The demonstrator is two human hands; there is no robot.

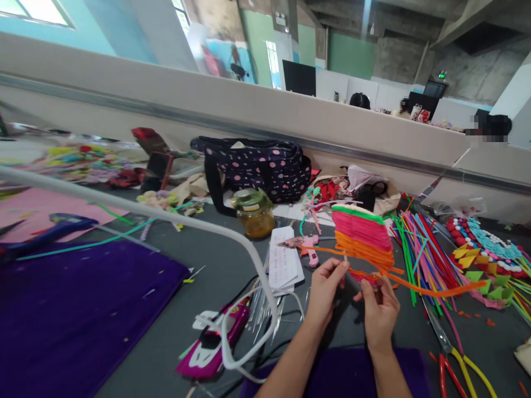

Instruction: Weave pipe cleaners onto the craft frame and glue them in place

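My left hand (324, 287) and my right hand (379, 312) hold up a woven pipe-cleaner piece (363, 237) banded green, pink, orange and red. The left hand pinches its lower left edge. The right hand grips its bottom, where a loose orange pipe cleaner (440, 288) trails off to the right. Both hands hover above the grey table (232, 265), just in front of a pink glue gun (305, 246).
A bundle of coloured pipe cleaners (418, 249) lies to the right, with yellow-handled scissors (454, 354) nearer me. A polka-dot bag (257, 166), a jar (254, 213), white paper sheets (284, 262), a magenta tool (215, 340) with white cable and purple felt (70, 315) fill the left.
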